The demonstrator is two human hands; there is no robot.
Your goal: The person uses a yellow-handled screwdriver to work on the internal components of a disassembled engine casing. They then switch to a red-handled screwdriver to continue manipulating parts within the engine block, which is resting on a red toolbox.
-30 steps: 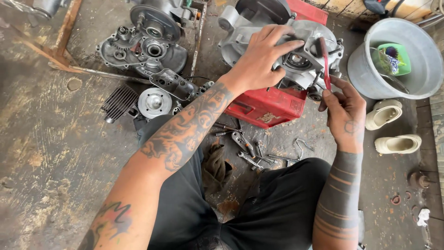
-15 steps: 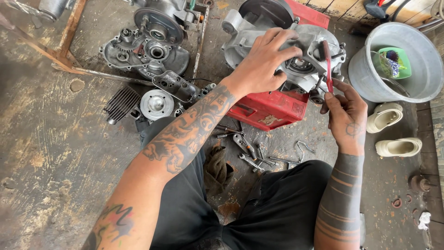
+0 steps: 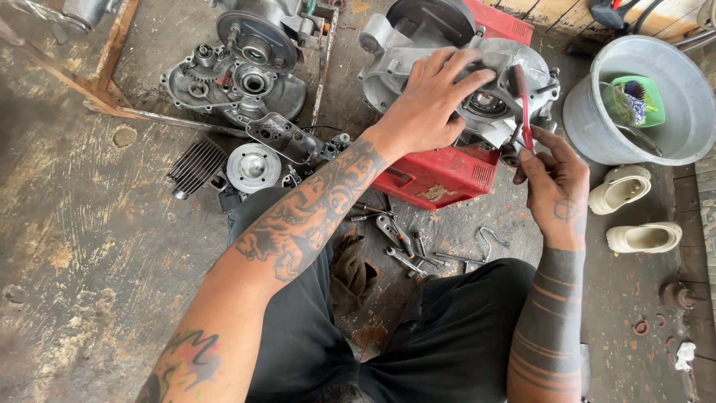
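A grey metal engine case [image 3: 403,52] rests on a red box [image 3: 440,175] in front of me. My left hand [image 3: 432,101] lies flat on top of the case and grips it. To the right, my right hand [image 3: 556,179] pinches the lower end of a thin red-handled tool [image 3: 524,104]. The tool stands upright against the case's right side, near a round bearing opening [image 3: 488,103].
Another open engine half [image 3: 235,78] with gears lies at the back left, beside a finned cylinder [image 3: 195,166] and a round cylinder head [image 3: 253,166]. Wrenches [image 3: 406,250] and a rag [image 3: 354,272] lie between my legs. A grey tub [image 3: 649,97] and pale shoes [image 3: 630,209] sit right.
My view has shifted slightly. My right hand has lifted the red tool a little higher along the case's right side; my left hand stays on the case.
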